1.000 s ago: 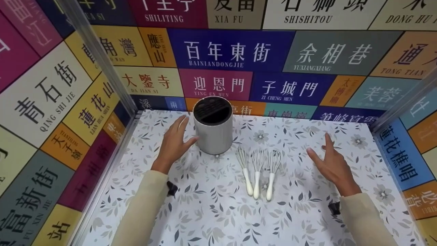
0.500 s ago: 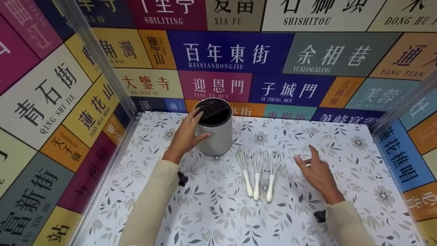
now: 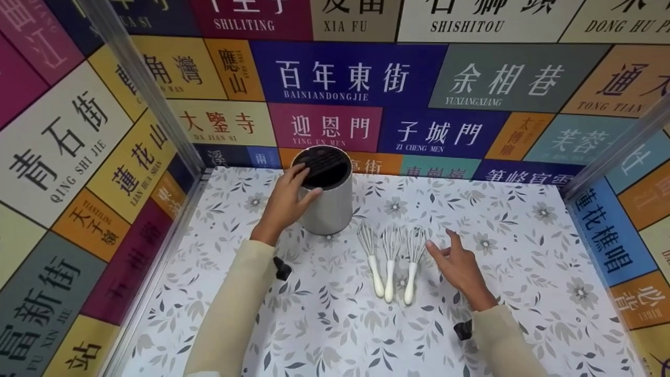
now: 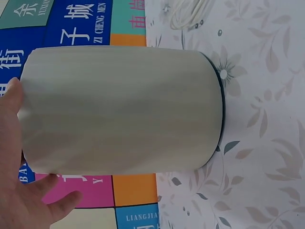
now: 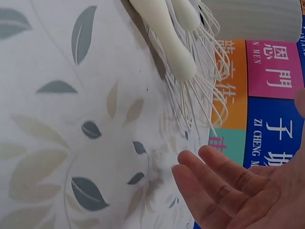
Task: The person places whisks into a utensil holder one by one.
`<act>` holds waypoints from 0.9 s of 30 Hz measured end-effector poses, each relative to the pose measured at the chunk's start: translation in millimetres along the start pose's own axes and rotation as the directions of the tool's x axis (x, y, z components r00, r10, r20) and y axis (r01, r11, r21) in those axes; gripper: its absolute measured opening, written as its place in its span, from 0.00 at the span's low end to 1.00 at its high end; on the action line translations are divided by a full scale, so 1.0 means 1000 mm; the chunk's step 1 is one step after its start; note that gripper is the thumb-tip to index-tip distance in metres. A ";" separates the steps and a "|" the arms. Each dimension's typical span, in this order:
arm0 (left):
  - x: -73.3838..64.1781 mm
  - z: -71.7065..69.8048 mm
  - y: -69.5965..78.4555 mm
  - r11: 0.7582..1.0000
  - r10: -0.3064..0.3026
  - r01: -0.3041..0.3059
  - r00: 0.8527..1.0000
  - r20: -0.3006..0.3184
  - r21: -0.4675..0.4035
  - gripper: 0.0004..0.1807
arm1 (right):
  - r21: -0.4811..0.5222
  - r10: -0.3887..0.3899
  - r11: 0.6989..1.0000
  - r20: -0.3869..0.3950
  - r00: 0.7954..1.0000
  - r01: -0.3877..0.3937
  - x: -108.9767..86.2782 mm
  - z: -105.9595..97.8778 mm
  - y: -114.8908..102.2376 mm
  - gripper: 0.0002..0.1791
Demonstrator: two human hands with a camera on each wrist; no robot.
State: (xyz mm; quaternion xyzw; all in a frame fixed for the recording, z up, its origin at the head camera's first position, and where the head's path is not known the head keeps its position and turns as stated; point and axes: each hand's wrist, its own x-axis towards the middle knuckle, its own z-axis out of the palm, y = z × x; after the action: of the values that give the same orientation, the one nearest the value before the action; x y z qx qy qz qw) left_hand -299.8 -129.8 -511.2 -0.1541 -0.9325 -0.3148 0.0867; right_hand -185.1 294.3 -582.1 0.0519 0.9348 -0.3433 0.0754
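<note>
A grey cylindrical utensil holder (image 3: 332,209) with a black slotted insert stands upright near the back of the table. My left hand (image 3: 285,201) holds it at its top left, fingertips over the rim and thumb on the front side. In the left wrist view the holder's smooth wall (image 4: 119,109) fills the middle, with thumb and fingers around its top end. Three whisks with cream handles lie side by side: a left whisk (image 3: 376,277), a middle whisk (image 3: 390,280) and a right whisk (image 3: 411,283). My right hand (image 3: 460,267), fingers loosely bent and holding nothing, is just right of them.
The table (image 3: 324,324) has a white cloth with grey leaves and flowers. Panels with printed characters (image 3: 340,73) close off the back and both sides, with a clear strip (image 3: 152,94) at the left corner. A small black device (image 3: 282,268) sits at the left wrist.
My left hand has moved right and up from beside the holder onto its rim. My right hand has moved left, close to the right whisk. The whisks lie as before.
</note>
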 end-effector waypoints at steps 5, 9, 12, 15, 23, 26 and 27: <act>0.001 0.000 0.002 1.000 -0.014 0.014 1.000 -0.015 -0.019 0.41 | 0.020 0.038 0.999 0.000 0.999 -0.038 0.002 0.008 -0.004 0.58; 0.001 0.000 0.004 0.999 -0.030 0.029 0.999 -0.026 -0.037 0.40 | 0.031 0.078 0.996 -0.009 0.997 -0.078 0.004 0.017 -0.007 0.59; 0.002 0.000 0.004 0.999 -0.038 0.037 0.999 -0.024 -0.039 0.40 | 0.026 0.109 0.994 -0.019 0.994 -0.109 0.004 0.022 -0.006 0.60; 0.001 0.000 0.005 0.998 -0.046 0.045 0.999 -0.016 -0.042 0.40 | 0.026 0.145 0.989 -0.025 0.989 -0.145 0.005 0.028 -0.007 0.60; 0.002 -0.001 0.004 0.999 -0.046 0.045 0.999 -0.019 -0.021 0.41 | 0.112 0.218 0.969 0.023 0.976 -0.220 0.002 0.041 -0.012 0.56; 0.001 -0.001 0.005 0.999 -0.044 0.044 0.999 -0.018 -0.015 0.40 | 0.172 0.242 0.954 0.038 0.970 -0.245 -0.001 0.046 -0.012 0.51; 0.001 0.000 0.005 0.999 -0.044 0.043 0.999 -0.018 -0.015 0.40 | 0.189 0.246 0.950 0.041 0.968 -0.249 -0.002 0.048 -0.012 0.50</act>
State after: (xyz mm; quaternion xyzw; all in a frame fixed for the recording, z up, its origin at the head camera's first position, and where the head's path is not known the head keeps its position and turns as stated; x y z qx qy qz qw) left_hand -298.8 -126.3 -508.0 -0.1315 -0.9326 -0.3247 0.0872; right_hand -179.7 253.8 -610.6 0.1728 0.8826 -0.4202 0.1203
